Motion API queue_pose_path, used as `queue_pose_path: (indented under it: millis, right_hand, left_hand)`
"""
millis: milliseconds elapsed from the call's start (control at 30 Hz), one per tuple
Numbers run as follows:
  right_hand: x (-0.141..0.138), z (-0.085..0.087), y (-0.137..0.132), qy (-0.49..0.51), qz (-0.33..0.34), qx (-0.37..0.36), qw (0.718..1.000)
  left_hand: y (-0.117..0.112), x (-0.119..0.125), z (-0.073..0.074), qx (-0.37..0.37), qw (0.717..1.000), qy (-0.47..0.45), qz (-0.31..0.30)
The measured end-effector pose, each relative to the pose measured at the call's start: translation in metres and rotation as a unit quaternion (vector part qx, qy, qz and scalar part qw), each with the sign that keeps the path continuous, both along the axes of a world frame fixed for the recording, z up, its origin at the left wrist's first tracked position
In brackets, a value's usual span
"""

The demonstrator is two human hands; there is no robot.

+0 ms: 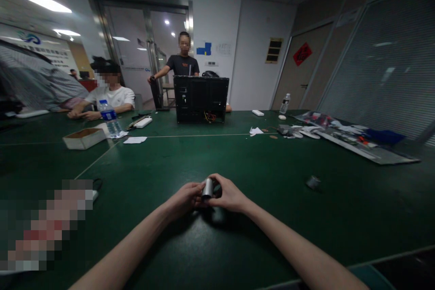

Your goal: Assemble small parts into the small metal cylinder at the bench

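on the near part of the green table, which i watch from my remote place, the left hand and the right hand meet at a metal cylinder. the cylinder is exactly between them, so neither hand has to reach for it. its long axis goes, as i judge, from near to far, with the dark end toward me and the far end leaning a little to the right; how much it is tilted up i cannot tell, nor whether it touches the table. the left hand is closed against its left side, with fingers bent. the right hand makes a rounded arch, its thumb at the near end and its fingers at the far end, with a gap before the palm. to the right, well apart, lies a small metal part, blurred; the right hand is the nearer one to it. farther, on the left, there are an open box and a water bottle. beyond these, a black case stands upright, and behind it one person is standing.
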State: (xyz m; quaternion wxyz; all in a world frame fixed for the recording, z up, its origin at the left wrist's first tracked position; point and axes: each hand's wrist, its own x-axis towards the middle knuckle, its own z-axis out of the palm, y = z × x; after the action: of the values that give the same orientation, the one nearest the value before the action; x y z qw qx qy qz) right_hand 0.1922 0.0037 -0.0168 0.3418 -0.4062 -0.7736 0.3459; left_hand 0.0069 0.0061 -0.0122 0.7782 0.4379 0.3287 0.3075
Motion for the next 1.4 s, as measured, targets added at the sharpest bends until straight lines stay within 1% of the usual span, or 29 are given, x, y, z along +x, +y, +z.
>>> queue_pose_path:
  millis: [233, 367, 433, 533, 600, 667, 933, 1100, 1233, 1400]
  right_hand:
    - [-0.0016, 0.0027, -0.0042, -0.021, -0.006, 0.068, 0.997]
    - [-0.0016, 0.0057, -0.0067, -0.03, -0.007, 0.095, 0.995]
    - [-0.0011, 0.006, -0.0071, -0.045, -0.009, 0.109, 0.993]
    - [-0.0002, 0.0049, -0.0072, -0.06, -0.011, 0.122, 0.991]
    - [0.0002, 0.004, -0.007, -0.06, -0.013, 0.125, 0.99]
    - [0.0004, 0.0035, -0.0069, -0.058, -0.012, 0.125, 0.99]
    - [-0.0001, 0.0055, -0.0073, -0.038, -0.011, 0.115, 0.993]
    - [-0.0008, 0.0054, -0.0072, -0.033, -0.015, 0.109, 0.993]
    - [-0.0009, 0.0042, -0.0064, -0.041, -0.024, 0.113, 0.993]
    - [-0.0022, 0.0052, -0.0079, -0.052, -0.022, 0.11, 0.992]
  left_hand:
    - [-0.0012, -0.0022, 0.0039, -0.032, 0.998, -0.044, -0.017]
    - [-0.0022, -0.001, 0.0049, -0.044, 0.997, -0.059, -0.015]
    - [-0.0027, -0.0006, 0.0045, -0.037, 0.998, -0.053, -0.005]
    - [-0.0027, -0.001, 0.0022, 0.009, 0.999, -0.028, 0.015]
    - [-0.0021, -0.0014, 0.0004, 0.042, 0.999, -0.011, 0.023]
    - [-0.0015, -0.0017, -0.0006, 0.057, 0.998, -0.003, 0.022]
    - [0.001, -0.0018, -0.0001, 0.027, 0.999, -0.029, -0.005]
    - [0.0033, -0.0039, -0.0031, 0.018, 0.999, -0.047, -0.007]
    - [0.0022, -0.0037, -0.0014, 0.008, 0.999, -0.051, -0.008]
    - [0.0004, -0.0015, -0.0013, 0.026, 0.999, -0.038, 0.004]
